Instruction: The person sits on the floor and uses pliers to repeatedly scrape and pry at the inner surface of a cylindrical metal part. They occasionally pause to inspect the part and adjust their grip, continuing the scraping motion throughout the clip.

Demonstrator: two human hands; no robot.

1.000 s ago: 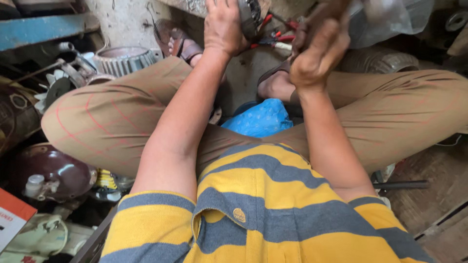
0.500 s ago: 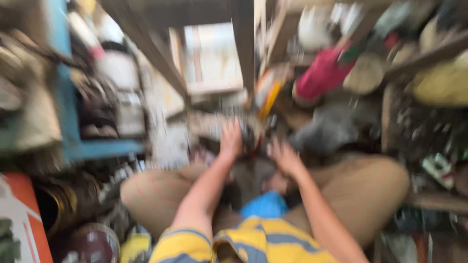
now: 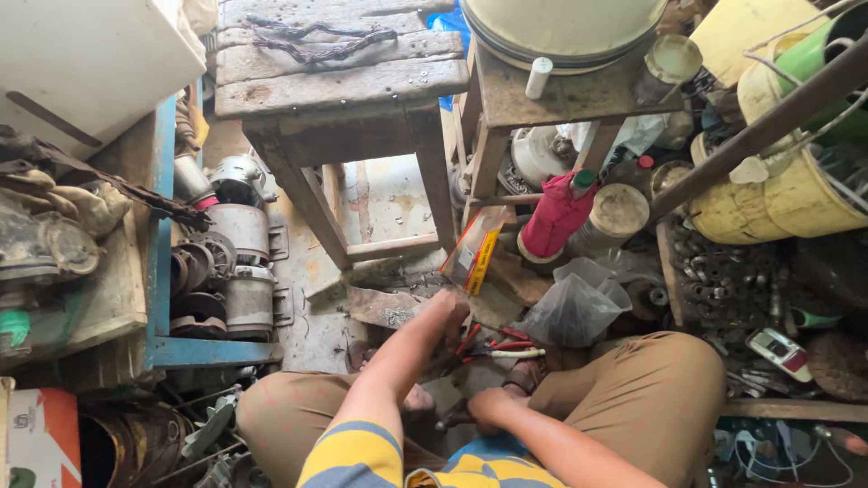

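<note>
I sit on the floor in tan trousers and a yellow and grey striped shirt. My left hand (image 3: 448, 314) stretches forward and down to the floor, its fingers by the red-handled pliers (image 3: 495, 344), which lie with other small tools. The fingertips are hidden, so its grip is unclear. Closer to my body, between my knees, my right hand (image 3: 489, 406) is curled into a fist, and a small dark tool (image 3: 449, 422) sticks out on its left side. A blue cloth (image 3: 488, 447) lies in my lap.
A worn wooden stool (image 3: 334, 81) stands ahead. A second stand (image 3: 579, 95) beside it bears a cream drum. A pink bottle (image 3: 556, 221), a clear plastic bag (image 3: 574, 307) and a yellow packet (image 3: 476, 248) crowd the middle. Motor housings (image 3: 242, 239) sit left, yellow buckets (image 3: 768, 203) right.
The view has swung up from my lap to the floor ahead. Both hands have left the metal part. The left now reaches toward the red-handled tools; the right has dropped between my knees.
</note>
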